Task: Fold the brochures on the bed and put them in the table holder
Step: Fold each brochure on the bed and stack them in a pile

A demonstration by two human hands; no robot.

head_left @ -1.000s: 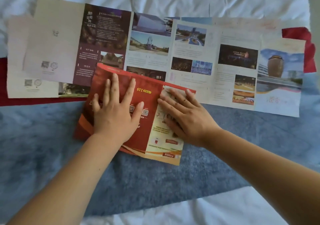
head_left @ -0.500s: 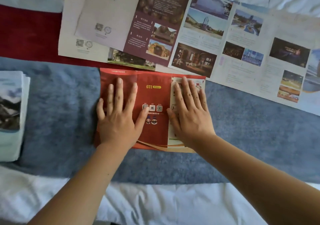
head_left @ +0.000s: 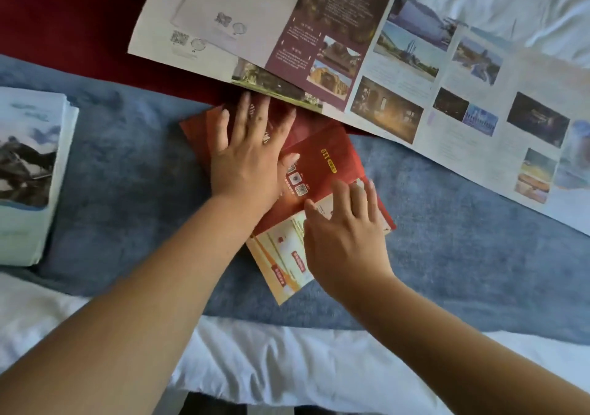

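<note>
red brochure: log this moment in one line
left hand: flat on red brochure | right hand: pressing cream panel | stage: folding

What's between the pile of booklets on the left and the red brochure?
Only bare blue blanket lies between the pile and the red brochure, seen in the head view.

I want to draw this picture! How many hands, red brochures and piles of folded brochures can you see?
Hands: 2, the left hand and the right hand
Red brochures: 1
Piles of folded brochures: 1
Total: 4
</note>
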